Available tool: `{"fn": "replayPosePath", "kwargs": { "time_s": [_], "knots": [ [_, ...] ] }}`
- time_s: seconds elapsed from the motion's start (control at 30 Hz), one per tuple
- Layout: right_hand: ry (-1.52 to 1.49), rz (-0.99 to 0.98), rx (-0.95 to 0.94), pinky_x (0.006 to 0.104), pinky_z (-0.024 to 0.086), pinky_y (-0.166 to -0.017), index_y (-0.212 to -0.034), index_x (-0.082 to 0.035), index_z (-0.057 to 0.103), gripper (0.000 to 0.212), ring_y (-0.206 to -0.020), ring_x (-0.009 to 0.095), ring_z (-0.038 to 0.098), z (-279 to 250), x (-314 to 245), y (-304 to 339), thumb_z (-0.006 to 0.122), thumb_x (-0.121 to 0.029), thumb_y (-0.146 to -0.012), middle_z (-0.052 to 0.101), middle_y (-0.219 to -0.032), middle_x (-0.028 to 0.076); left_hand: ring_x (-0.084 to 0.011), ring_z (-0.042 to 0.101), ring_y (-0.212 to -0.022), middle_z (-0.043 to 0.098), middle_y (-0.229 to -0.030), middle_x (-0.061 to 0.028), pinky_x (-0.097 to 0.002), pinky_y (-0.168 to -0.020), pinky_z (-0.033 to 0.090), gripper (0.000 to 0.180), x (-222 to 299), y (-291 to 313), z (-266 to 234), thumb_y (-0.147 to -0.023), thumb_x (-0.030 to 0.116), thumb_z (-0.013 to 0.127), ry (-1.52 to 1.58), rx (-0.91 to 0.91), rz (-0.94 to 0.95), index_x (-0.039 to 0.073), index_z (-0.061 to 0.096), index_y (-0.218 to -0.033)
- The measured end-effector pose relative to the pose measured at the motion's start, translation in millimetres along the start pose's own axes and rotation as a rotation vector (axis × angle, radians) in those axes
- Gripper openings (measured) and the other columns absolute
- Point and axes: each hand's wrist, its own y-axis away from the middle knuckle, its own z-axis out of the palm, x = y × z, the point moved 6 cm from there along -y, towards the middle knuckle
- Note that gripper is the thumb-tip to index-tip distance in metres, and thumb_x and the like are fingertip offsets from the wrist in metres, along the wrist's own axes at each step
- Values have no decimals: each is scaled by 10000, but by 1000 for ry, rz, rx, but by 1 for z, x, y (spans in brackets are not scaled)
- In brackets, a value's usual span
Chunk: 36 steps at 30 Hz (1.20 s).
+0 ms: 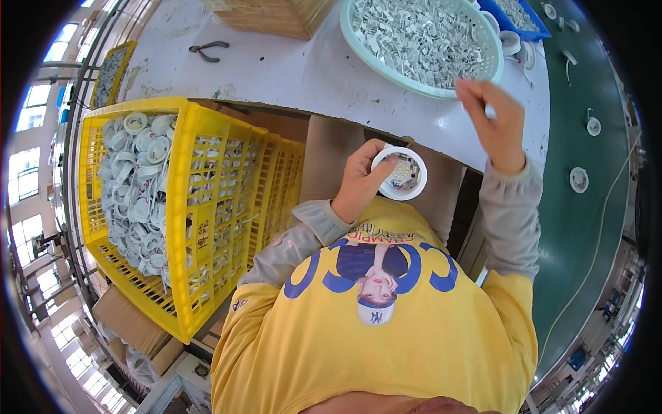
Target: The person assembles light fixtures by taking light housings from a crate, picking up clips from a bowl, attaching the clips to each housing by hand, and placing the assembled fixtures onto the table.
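My left hand is closed round the rim of a round white LED downlight, held in front of my chest at the table's edge. Its open face shows a small board with yellowish LED dots, and my thumb reaches over it. My right hand is raised beside the near rim of a pale green basin. Its fingers are curled together and slightly blurred; a whitish spot shows among them, too unclear to name. The basin holds a heap of small white and metal clips.
On my left stands a yellow crate full of white lamp parts. Pliers and a cardboard box sit on the white table. A blue tray stands at far right; a green belt carries several lamps.
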Motion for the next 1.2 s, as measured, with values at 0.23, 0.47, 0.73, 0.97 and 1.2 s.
{"fn": "replayPosePath", "kwargs": {
  "time_s": [0.23, 0.47, 0.73, 0.97, 1.2],
  "knots": [
    [176, -346, -178, 222, 415, -610, -931, -8, 586, 127, -659, 113, 505, 48, 16, -73, 579, -32, -807, 550, -752, 40, -43, 534, -745, 589, -835, -11, -198, -660, 433, 95, -4, 2, -1, -845, 63, 535, -41, 20, -3, 19, 536, -929],
    [331, -161, -375, 394, 454, -680, -768, -15, 611, 103, -758, 336, 571, 63, 24, -81, 563, -88, -712, 582, -772, 163, -60, 548, -780, 590, -867, -23, -209, -687, 446, 133, -4, 3, -4, -837, 49, 537, -13, 25, 7, 4, 532, -962],
    [379, -51, -365, 403, 456, -664, -804, -17, 598, 121, -744, 345, 579, 56, 33, -79, 536, -107, -752, 597, -778, 176, -51, 538, -753, 584, -847, -14, -208, -665, 439, 110, -7, 3, 0, -843, 63, 534, -25, 28, -47, 11, 540, -940],
    [-9, -22, -274, 301, 438, -638, -897, -19, 582, 149, -692, 208, 544, 39, 63, -73, 584, -83, -762, 570, -741, 97, -26, 494, -723, 567, -806, 4, -188, -628, 409, 88, -9, 3, 4, -854, 78, 529, -57, 30, -40, 6, 541, -904],
    [-362, 179, -348, 201, 408, -617, -1009, -38, 574, 177, -687, 63, 499, 34, 61, -57, 567, -82, -838, 548, -760, -4, -36, 500, -743, 570, -811, 2, -205, -664, 411, 85, -11, 2, 10, -857, 85, 516, -116, -10, -78, 18, 540, -905]
  ]
}}
